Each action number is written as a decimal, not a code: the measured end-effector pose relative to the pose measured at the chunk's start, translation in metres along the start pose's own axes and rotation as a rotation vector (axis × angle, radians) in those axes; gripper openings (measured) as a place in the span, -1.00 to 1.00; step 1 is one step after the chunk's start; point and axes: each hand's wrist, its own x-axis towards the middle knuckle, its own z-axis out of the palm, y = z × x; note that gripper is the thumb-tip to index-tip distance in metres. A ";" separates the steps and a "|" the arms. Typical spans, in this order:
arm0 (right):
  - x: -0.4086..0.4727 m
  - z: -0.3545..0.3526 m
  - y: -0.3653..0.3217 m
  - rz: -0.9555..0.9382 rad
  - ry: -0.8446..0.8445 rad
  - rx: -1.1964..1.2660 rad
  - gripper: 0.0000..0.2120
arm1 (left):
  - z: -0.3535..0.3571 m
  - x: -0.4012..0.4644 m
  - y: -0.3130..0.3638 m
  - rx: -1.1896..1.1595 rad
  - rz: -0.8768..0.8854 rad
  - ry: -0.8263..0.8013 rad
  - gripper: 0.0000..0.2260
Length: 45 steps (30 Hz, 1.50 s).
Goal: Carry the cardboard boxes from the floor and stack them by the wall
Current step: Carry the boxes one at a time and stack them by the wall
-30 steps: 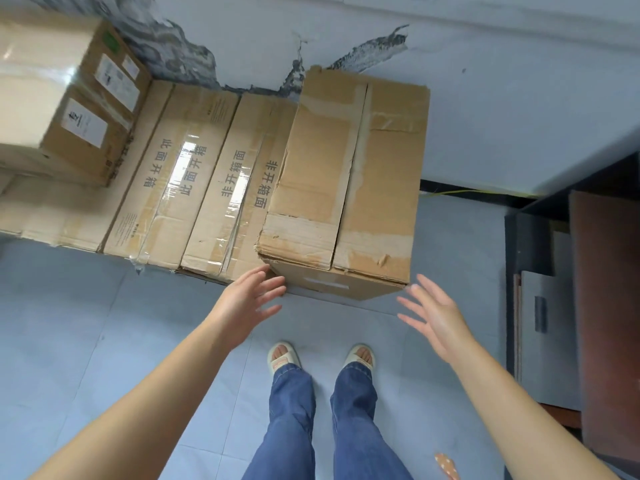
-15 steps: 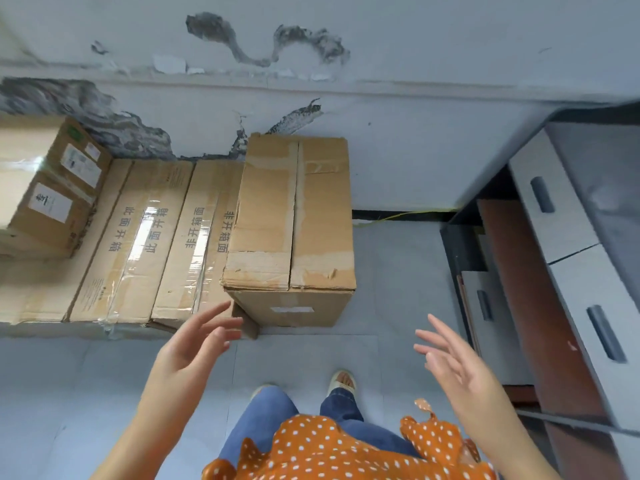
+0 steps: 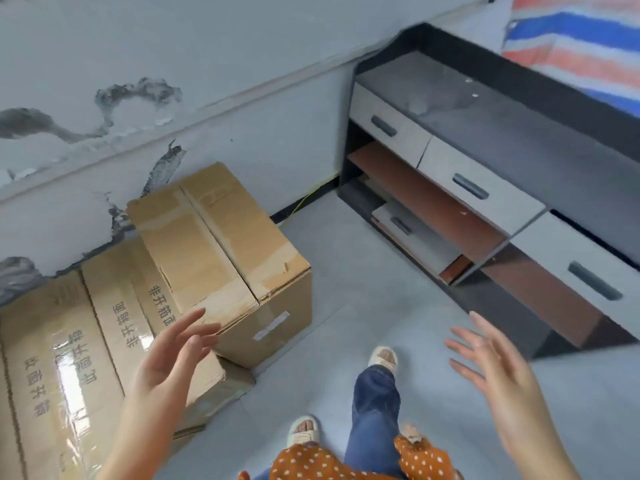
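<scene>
A taped brown cardboard box (image 3: 221, 247) lies on a row of flat printed cartons (image 3: 86, 341) against the stained wall. My left hand (image 3: 169, 358) hovers in front of the box's near left corner, fingers straight and spread, holding nothing. My right hand (image 3: 491, 368) floats over the grey floor to the right, palm turned inward, fingers spread, also empty. Neither hand touches a box.
A dark cabinet with grey drawers (image 3: 478, 188) and brown shelves runs along the right side. A striped cloth (image 3: 581, 39) hangs at the top right. Grey tiled floor (image 3: 346, 265) lies between the boxes and the cabinet. My feet in pale slippers stand below.
The view has swung right and away from the boxes, bringing the cabinet into sight. Both hands have drawn back from the taped box and stay empty with fingers spread.
</scene>
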 end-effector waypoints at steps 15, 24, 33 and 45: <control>-0.265 -0.116 0.062 -0.039 0.785 0.159 -0.71 | 0.113 -0.084 0.015 0.065 0.214 -0.723 -0.74; -0.513 -0.226 0.120 0.058 1.240 0.178 -0.71 | 0.208 -0.313 -0.014 0.050 0.277 -1.209 -0.71; -0.703 -0.247 0.169 0.128 1.728 0.307 -0.73 | 0.275 -0.524 -0.032 0.116 0.343 -1.753 -0.69; -0.794 -0.285 0.238 0.271 2.032 0.504 -0.73 | 0.349 -0.731 -0.069 0.270 0.389 -2.129 -0.71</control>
